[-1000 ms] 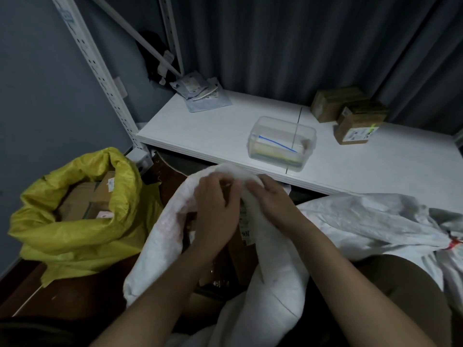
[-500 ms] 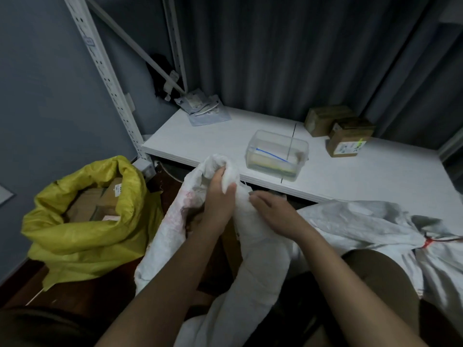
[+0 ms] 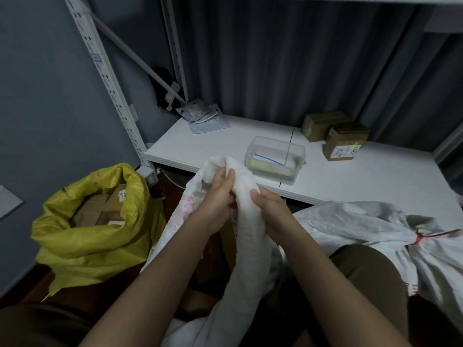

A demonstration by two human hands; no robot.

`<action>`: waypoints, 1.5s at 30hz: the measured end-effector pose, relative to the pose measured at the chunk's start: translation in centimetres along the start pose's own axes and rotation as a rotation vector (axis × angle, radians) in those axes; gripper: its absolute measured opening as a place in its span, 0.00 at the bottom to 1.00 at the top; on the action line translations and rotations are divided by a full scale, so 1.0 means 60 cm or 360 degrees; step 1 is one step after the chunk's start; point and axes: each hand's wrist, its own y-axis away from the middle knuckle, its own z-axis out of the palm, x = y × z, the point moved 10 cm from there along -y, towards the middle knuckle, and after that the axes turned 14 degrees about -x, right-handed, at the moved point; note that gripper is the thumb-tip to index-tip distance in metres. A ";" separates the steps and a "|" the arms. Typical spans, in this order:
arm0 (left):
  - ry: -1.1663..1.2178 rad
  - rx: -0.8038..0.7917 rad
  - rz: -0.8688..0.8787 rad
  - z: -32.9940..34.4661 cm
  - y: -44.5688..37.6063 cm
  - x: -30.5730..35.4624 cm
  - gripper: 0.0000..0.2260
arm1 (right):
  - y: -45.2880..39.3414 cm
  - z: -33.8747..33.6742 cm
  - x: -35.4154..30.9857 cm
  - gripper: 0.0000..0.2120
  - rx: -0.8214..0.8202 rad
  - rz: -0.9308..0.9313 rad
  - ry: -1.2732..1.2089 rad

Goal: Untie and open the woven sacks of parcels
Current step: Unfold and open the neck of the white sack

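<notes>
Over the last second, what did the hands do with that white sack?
Both hands gathered the white sack's open mouth into a bunch. The left hand rose to grip the top of the cloth; the right hand slid down to grip lower. The view also tilted up. The yellow sack, the tied sack and the plastic box stayed put.

Yellow sack (image 3: 95,221) blocks left; tied sack (image 3: 375,226) right; shelf (image 3: 363,176) ahead seemingly free.

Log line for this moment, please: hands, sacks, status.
left hand: grips white sack mouth | right hand: grips same sack | yellow sack: open | sack with red tie: tied
</notes>
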 end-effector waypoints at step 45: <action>-0.1033 0.0138 0.0363 -0.060 0.067 -0.041 0.28 | 0.036 -0.018 0.095 0.06 0.0759 -0.0206 0.0174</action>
